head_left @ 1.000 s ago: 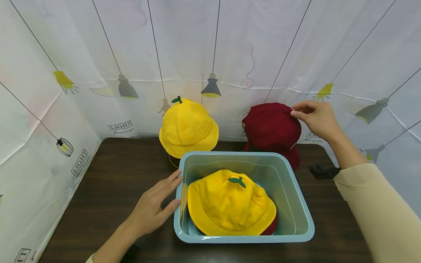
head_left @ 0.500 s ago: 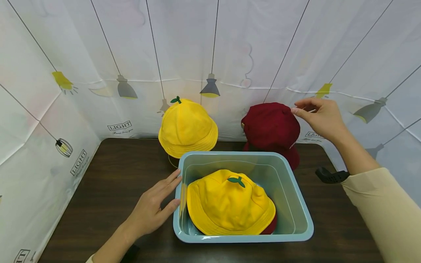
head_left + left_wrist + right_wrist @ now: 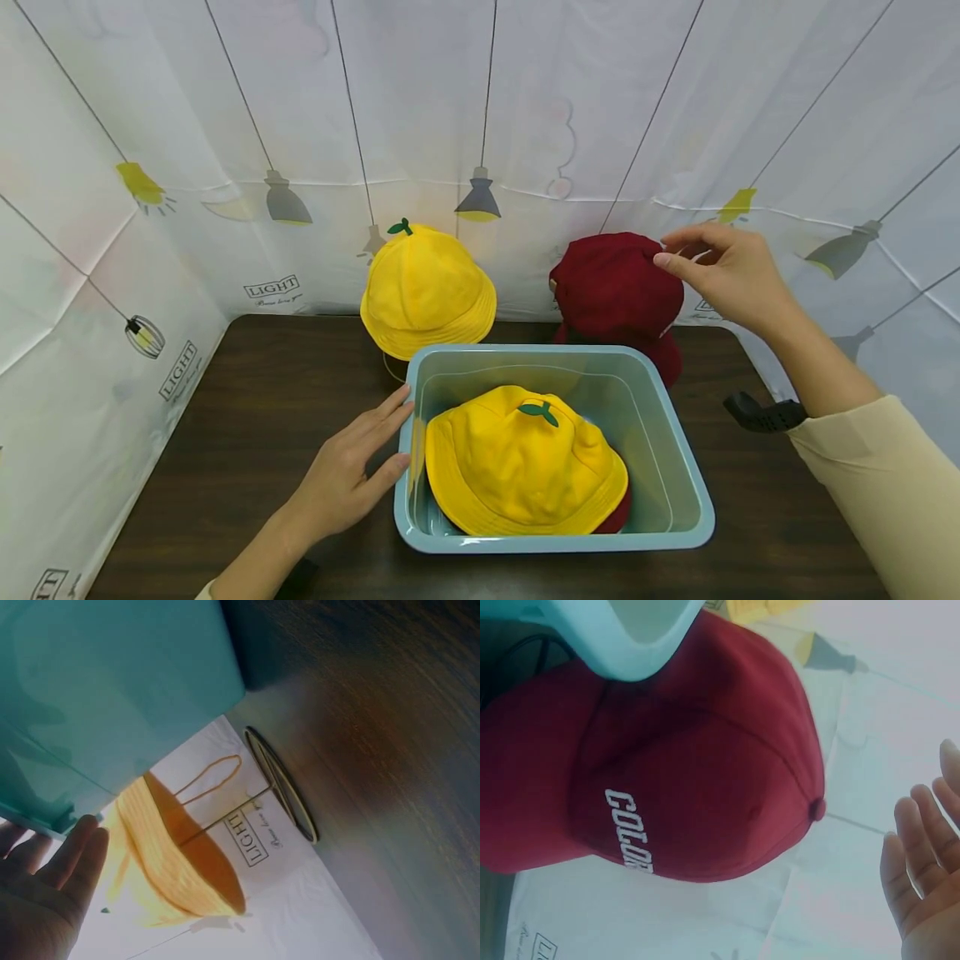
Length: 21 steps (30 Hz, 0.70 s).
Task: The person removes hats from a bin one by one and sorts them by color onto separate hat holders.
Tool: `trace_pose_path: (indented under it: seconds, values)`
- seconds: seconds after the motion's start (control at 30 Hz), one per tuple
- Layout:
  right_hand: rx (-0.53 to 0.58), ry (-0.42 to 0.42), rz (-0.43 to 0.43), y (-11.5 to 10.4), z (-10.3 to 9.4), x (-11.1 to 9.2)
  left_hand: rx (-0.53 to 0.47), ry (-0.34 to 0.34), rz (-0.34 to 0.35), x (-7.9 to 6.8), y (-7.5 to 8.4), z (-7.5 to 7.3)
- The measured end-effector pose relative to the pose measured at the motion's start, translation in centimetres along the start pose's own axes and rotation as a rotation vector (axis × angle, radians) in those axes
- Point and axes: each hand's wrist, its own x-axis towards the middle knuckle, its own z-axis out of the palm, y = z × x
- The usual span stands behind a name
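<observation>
My left hand [image 3: 347, 475] rests with extended fingers against the left rim of a light blue plastic basin [image 3: 555, 543]. Inside the basin lies a yellow bucket hat [image 3: 525, 467] with a green leaf on top, over something dark red [image 3: 615, 512]. At the back right a dark red baseball cap [image 3: 618, 287] sits raised behind the basin; white lettering shows on it in the right wrist view. Beside its crown hovers my right hand [image 3: 723, 271], fingers loosely bent. In the right wrist view that hand [image 3: 926, 862] is apart from the cap's top button [image 3: 818, 809].
A second yellow bucket hat [image 3: 427, 292] hangs at the back left on a wire stand [image 3: 285, 787] with a round base. The dark wooden table [image 3: 247, 433] meets a white printed curtain [image 3: 420, 100] at the back and sides.
My right forearm has shifted right and down, while its fingertips stay near the cap's crown. The left hand, the basin and the hats keep their places.
</observation>
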Motion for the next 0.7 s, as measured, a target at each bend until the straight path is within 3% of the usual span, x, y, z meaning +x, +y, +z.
trace_pose_path:
  seconds: [0.37,0.7]
  values:
    - [0.004,-0.041,-0.144,-1.7,0.8,-1.3,-0.007,0.003,-0.001,0.1,0.1,0.0]
    - [-0.068,-0.097,-0.264,-2.7,1.4,-2.4,-0.005,0.0,-0.007,0.1,0.1,0.0]
